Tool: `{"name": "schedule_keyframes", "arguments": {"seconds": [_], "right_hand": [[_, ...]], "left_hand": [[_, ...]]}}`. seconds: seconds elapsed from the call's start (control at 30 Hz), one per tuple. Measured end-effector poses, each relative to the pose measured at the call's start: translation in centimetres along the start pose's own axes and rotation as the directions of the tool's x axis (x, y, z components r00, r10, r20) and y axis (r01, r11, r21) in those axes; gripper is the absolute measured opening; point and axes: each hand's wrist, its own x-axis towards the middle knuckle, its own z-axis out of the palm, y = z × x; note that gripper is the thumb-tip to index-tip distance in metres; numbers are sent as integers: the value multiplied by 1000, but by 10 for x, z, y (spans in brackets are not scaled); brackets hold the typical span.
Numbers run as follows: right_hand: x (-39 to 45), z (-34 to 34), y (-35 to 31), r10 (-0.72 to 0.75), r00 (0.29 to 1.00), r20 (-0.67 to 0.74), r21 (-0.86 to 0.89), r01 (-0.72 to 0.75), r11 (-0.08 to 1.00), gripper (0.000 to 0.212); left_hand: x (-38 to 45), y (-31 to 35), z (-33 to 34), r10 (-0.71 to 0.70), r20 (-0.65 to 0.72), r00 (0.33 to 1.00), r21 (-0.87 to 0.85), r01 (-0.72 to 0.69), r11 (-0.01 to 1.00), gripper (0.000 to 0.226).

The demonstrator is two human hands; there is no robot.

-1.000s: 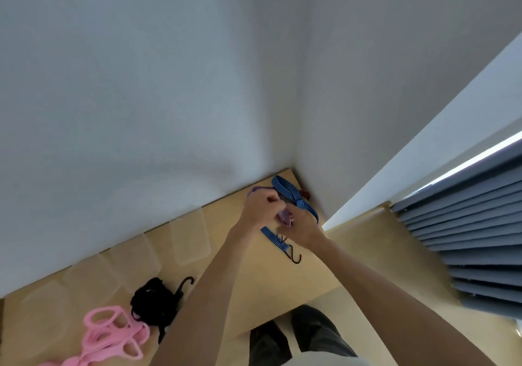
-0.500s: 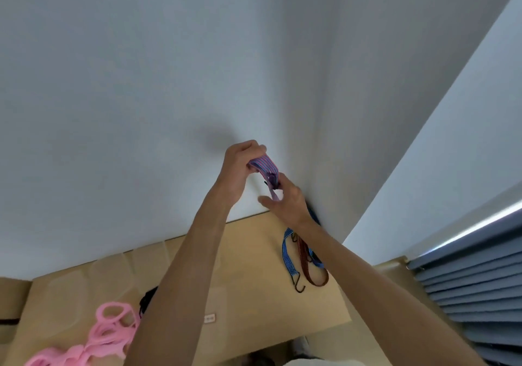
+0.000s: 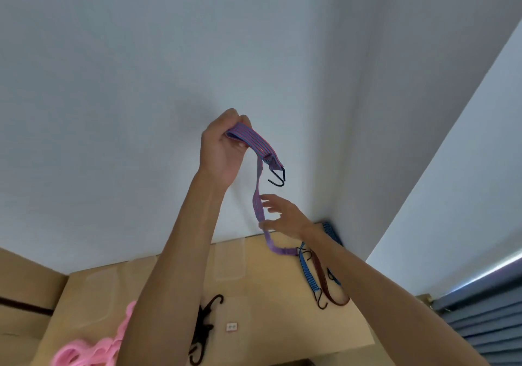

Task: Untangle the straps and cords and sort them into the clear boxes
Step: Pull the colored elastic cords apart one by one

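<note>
Overhead, left hand grips the flat woven purple strap; right hand, fingers spread, touches it.

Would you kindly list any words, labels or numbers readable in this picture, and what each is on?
No text can be read anywhere.
small white tag on the wooden table: reddish marks, too small and blurred to read.
purple striped strap held by the left hand: pattern only, no lettering.

I'm seeing soft, even daylight coming from the window at lower right; a faint shadow is falling on the wall, and wide-angle distortion is bending the edges.
</note>
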Motion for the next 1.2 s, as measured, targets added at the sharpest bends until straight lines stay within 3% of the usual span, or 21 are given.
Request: {"name": "schedule_keyframes", "arguments": {"seconds": [0.07, 0.13, 0.27, 0.33, 0.43, 0.5, 0.57, 0.63, 0.7, 0.77, 0.83, 0.9, 0.97, 1.0, 1.07, 1.13, 1.2], "right_hand": [[1, 14, -7, -8, 999, 36, 17, 8, 1000, 82], [2, 27, -12, -28, 1000, -3, 6, 28, 1000, 81], [4, 34, -13, 13, 995, -98, -95, -22, 995, 15], [5, 27, -16, 51, 979, -198, 12, -49, 999, 13], [6, 6, -29, 124, 913, -389, 228, -35, 973, 15], [5, -7, -39, 138, 849, -509, 226, -23, 974, 13], [4, -13, -50, 94, 824, -559, 200, 25, 979, 13], [0, -11, -64, 34, 831, -555, 189, 86, 978, 22], [-4, -5, -75, -35, 849, -528, 183, 154, 971, 29], [-8, 0, -82, -83, 850, -520, 168, 197, 966, 35], [-13, 2, -85, -105, 851, -515, 178, 226, 958, 39], [-16, 1, -88, -125, 854, -504, 207, 260, 943, 39], [-18, -1, -93, -124, 861, -493, 268, 286, 920, 35], [-18, -2, -96, -113, 866, -487, 310, 292, 905, 34], [-20, -2, -102, -99, 876, -472, 390, 308, 868, 35], [-23, -2, -109, -102, 888, -448, 456, 325, 828, 35], [-25, -4, -117, -97, 900, -424, 543, 338, 769, 34]], "left_hand": [[-8, 3, -1, -10, 4, 1000, -12, 10, 1000, 27], [-13, 9, -1, -15, 24, 1000, -7, 15, 1000, 28], [-16, 28, -6, 23, 153, 988, 122, -42, 992, 28], [-19, 32, -15, 21, 213, 977, 273, -80, 959, 33], [-26, 19, -43, -151, 188, 970, 486, 41, 873, 22], [-33, -4, -64, -332, 153, 931, 691, 139, 710, 8], [-39, -36, -81, -510, 77, 857, 866, 196, 459, 8], [-47, -68, -92, -657, -19, 754, 943, 233, 240, 9], [-57, -97, -101, -718, -83, 691, 962, 245, 125, 11], [-67, -114, -105, -693, -119, 712, 958, 264, 107, 12], [-73, -123, -105, -607, -167, 777, 924, 338, 178, 11], [-74, -127, -103, -436, -213, 874, 902, 348, 257, 7], [-72, -129, -104, -211, -249, 945, 935, 291, 204, 13], [-72, -130, -105, -162, -245, 956, 945, 273, 179, 20], [-72, -132, -105, -271, -188, 944, 944, 250, 215, 38], [-75, -137, -103, -450, -130, 883, 925, 271, 265, 55], [-77, -144, -100, -482, -122, 867, 910, 292, 295, 51]]}}
